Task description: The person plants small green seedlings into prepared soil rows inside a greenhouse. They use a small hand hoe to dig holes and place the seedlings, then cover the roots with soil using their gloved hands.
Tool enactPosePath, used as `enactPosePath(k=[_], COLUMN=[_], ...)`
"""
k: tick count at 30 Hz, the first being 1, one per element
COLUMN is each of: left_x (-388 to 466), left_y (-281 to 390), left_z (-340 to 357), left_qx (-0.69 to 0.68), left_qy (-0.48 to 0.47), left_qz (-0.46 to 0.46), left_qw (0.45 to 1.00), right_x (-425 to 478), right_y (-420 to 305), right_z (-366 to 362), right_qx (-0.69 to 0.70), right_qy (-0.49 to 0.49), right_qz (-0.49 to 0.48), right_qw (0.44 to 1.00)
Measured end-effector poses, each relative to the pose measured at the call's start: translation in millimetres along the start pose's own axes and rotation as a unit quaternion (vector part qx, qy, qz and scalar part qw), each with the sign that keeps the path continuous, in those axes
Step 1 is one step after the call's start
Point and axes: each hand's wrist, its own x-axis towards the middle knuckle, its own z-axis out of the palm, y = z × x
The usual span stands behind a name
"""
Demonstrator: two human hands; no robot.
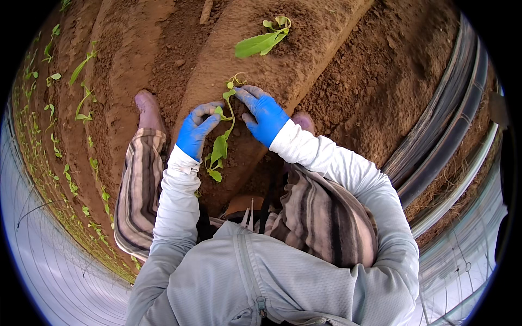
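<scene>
A leafy green seedling [220, 146] with a thin curling stem lies on the raised soil bed [212, 61] between my hands. My left hand [197, 126], in a soil-stained blue glove, has its thumb and fingers around a small leaf on the seedling's left side. On the other side, my right hand [261, 112], gloved the same way, has its fingertips at the soil beside the upper stem; its thumb stands apart, and whether it grips anything is unclear. Farther up the bed lies another green seedling [261, 42] with a broad leaf.
Rows of seedlings [87, 100] grow at the left. My boots, one a purple boot [149, 108], straddle the bed. A dark hose or pipe [444, 155] and bundled dark sheeting [428, 110] run along the right. A short wooden stick [206, 11] lies at the top.
</scene>
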Motion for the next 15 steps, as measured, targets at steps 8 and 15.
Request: enactPosePath(k=[8,15], left_x=[0.7,1.0], left_y=[-0.9,4.4], left_z=[-4.0,-1.6], left_qx=[-0.015,-0.008], left_qy=[-0.002,0.004], left_qz=[-0.011,-0.011], left_qw=[1.0,1.0], right_x=[2.6,-3.7], right_y=[-2.5,-5.7], right_z=[-6.5,-36.2], right_qx=[0.069,-0.03], right_qy=[-0.006,-0.03], right_qz=[0.031,0.0], right_qw=[0.997,0.999])
